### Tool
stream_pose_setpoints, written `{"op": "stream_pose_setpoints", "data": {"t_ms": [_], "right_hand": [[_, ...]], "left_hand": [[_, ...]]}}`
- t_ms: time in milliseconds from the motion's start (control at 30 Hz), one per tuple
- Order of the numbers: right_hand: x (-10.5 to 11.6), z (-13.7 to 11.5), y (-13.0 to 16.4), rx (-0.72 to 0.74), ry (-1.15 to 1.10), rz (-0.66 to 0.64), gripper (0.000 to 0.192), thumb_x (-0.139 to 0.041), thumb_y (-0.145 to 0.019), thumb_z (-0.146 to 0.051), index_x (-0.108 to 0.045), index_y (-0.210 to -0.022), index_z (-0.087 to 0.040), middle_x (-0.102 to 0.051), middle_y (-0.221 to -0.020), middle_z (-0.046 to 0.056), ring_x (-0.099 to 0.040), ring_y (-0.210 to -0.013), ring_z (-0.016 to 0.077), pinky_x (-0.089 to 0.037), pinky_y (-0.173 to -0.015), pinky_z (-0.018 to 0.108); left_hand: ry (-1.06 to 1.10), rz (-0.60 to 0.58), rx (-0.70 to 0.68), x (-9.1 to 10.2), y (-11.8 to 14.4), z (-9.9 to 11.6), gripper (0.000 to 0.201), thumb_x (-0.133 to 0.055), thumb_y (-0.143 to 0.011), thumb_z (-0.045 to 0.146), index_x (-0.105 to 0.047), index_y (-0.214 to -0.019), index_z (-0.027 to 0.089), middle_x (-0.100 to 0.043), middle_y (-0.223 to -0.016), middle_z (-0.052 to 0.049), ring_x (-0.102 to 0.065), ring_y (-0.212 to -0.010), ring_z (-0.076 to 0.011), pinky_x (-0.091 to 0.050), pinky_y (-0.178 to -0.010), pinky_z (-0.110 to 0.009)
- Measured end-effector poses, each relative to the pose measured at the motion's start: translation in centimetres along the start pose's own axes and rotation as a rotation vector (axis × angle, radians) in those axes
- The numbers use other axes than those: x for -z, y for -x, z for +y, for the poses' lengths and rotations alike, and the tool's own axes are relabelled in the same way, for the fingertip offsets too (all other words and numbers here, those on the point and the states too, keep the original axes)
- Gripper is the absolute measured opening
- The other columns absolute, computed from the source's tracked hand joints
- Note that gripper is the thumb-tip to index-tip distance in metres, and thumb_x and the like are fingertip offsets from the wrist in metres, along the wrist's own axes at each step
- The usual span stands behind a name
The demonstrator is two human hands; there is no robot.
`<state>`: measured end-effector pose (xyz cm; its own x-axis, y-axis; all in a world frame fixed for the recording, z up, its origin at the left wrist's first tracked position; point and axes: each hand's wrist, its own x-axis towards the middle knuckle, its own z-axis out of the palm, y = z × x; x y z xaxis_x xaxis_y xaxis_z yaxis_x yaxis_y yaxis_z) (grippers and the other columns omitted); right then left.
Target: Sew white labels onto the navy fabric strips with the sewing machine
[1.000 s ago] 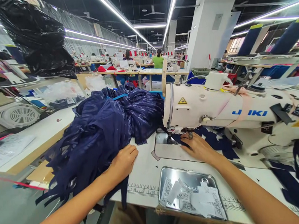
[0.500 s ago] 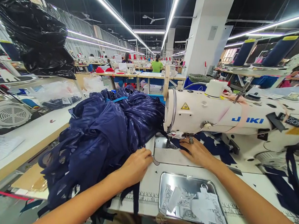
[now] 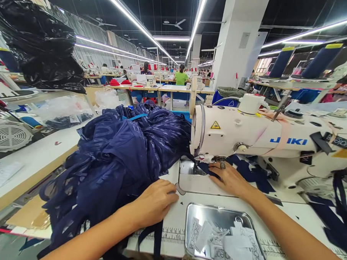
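A heap of navy garments (image 3: pixel 113 148) with shiny lace-like trim lies left of the white sewing machine (image 3: pixel 256 130). My left hand (image 3: pixel 159 197) is curled at the heap's near right edge, closed on navy fabric; a loose strip hangs below it over the table edge. Under the machine head, my right hand (image 3: pixel 229 177) pinches a small navy fabric piece (image 3: pixel 204 167) just right of the needle area. That piece runs toward the presser foot (image 3: pixel 195 168). My right fingertips are partly hidden by the machine's spring and head.
A metal tray (image 3: pixel 191 211) of printed labels sits on the machine table in front. Navy scraps (image 3: pixel 250 172) lie behind my right hand, more straps (image 3: pixel 338 214) at far right. Thread cones (image 3: pixel 322 60) stand behind the machine. A person in green (image 3: pixel 182 76) sits farther off.
My left hand has come slightly nearer to me, and the fabric beside it has shifted a little. My right hand stays almost in place by the needle area.
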<state>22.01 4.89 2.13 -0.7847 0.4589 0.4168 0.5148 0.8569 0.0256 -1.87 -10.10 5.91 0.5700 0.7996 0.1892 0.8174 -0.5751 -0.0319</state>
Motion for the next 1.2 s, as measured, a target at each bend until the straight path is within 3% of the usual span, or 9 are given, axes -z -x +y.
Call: {"op": "stream_pose_setpoints", "data": {"t_ms": [200, 333, 467, 567, 633, 767, 900, 1033, 1200], "right_hand": [[-0.2, 0.0, 0.1, 0.029, -0.027, 0.040, 0.024, -0.043, -0.083, -0.023, -0.063, -0.092, -0.014, -0.062, -0.096, 0.012, -0.055, -0.088, 0.0257, -0.046, -0.079, 0.043], [-0.6, -0.1, 0.2, 0.032, -0.025, 0.094, 0.022, -0.044, -0.082, -0.021, -0.063, -0.091, -0.015, -0.062, -0.093, 0.012, -0.055, -0.088, 0.0260, -0.047, -0.076, 0.043], [-0.5, -0.5, -0.2, 0.030, 0.014, 0.048, 0.020, -0.046, -0.080, -0.017, -0.063, -0.090, -0.014, -0.062, -0.092, 0.012, -0.055, -0.087, 0.0261, -0.046, -0.076, 0.042], [0.6, -0.8, -0.8, 0.052, 0.023, -0.025, 0.018, -0.049, -0.079, -0.018, -0.062, -0.090, -0.013, -0.061, -0.093, 0.012, -0.055, -0.086, 0.0246, -0.044, -0.078, 0.041], [1.8, -0.7, -1.0, 0.069, 0.006, -0.066, 0.019, -0.052, -0.078, -0.019, -0.061, -0.094, -0.013, -0.061, -0.093, 0.011, -0.055, -0.089, 0.0233, -0.042, -0.083, 0.040], [4.3, 0.1, 0.0, -0.013, -0.076, -0.012, 0.021, -0.053, -0.079, -0.019, -0.058, -0.098, -0.011, -0.060, -0.091, 0.011, -0.054, -0.089, 0.0217, -0.040, -0.085, 0.039], [6.3, 0.0, 2.7, -0.132, -0.218, 0.039, 0.009, -0.047, -0.081, -0.014, -0.056, -0.080, -0.015, -0.059, -0.081, 0.006, -0.054, -0.077, 0.0165, -0.043, -0.072, 0.030], [7.9, -2.1, 4.8, -0.098, -0.260, -0.019, 0.013, -0.047, -0.083, -0.016, -0.055, -0.072, -0.016, -0.057, -0.073, 0.003, -0.052, -0.069, 0.0145, -0.040, -0.069, 0.029], [9.2, -5.1, 5.0, 0.005, -0.357, -0.242, 0.009, -0.052, -0.083, -0.022, -0.059, -0.081, -0.017, -0.058, -0.076, 0.002, -0.053, -0.071, 0.0134, -0.039, -0.073, 0.028]], "left_hand": [[-0.478, 0.063, 0.124, 3.4, 2.1, -2.1, 0.023, -0.045, -0.075, 0.003, -0.059, -0.091, 0.012, -0.059, -0.097, -0.013, -0.047, -0.100, -0.0259, -0.030, -0.091, -0.044], [-0.502, -0.061, 0.125, 5.4, 2.8, -2.4, 0.013, -0.049, -0.076, 0.007, -0.059, -0.078, 0.015, -0.059, -0.095, -0.010, -0.047, -0.097, -0.0256, -0.036, -0.080, -0.039], [-0.466, -0.089, -0.050, 4.9, 3.0, -1.0, 0.010, -0.053, -0.075, 0.011, -0.056, -0.068, 0.017, -0.059, -0.080, -0.007, -0.048, -0.090, -0.0233, -0.033, -0.083, -0.039], [-0.273, -0.082, -0.182, 3.5, 2.9, 0.9, 0.010, -0.054, -0.072, 0.011, -0.052, -0.064, 0.018, -0.057, -0.066, -0.002, -0.049, -0.068, -0.0177, -0.036, -0.076, -0.035], [-0.032, -0.053, -0.164, 3.0, 2.3, 2.1, 0.012, -0.049, -0.071, 0.008, -0.050, -0.065, 0.019, -0.055, -0.064, 0.000, -0.047, -0.060, -0.0145, -0.037, -0.066, -0.029], [0.508, 0.140, 0.036, 2.2, -0.6, 3.0, 0.025, -0.033, -0.073, 0.005, -0.054, -0.074, 0.019, -0.056, -0.069, 0.000, -0.051, -0.066, -0.0122, -0.038, -0.061, -0.023], [0.883, 0.217, 0.273, 0.4, -5.3, 2.1, 0.015, -0.038, -0.066, 0.016, -0.051, -0.059, 0.017, -0.050, -0.059, 0.002, -0.048, -0.059, -0.0120, -0.037, -0.057, -0.022], [1.020, 0.224, 0.431, -1.7, -8.4, 0.5, 0.020, -0.052, -0.063, 0.032, -0.048, -0.050, 0.017, -0.042, -0.052, 0.004, -0.043, -0.053, -0.0104, -0.035, -0.052, -0.021], [1.090, 0.236, 0.598, -2.8, -8.4, -0.4, 0.023, -0.058, -0.062, 0.041, -0.053, -0.058, 0.018, -0.045, -0.050, 0.006, -0.037, -0.042, -0.0080, -0.031, -0.041, -0.020]]}}
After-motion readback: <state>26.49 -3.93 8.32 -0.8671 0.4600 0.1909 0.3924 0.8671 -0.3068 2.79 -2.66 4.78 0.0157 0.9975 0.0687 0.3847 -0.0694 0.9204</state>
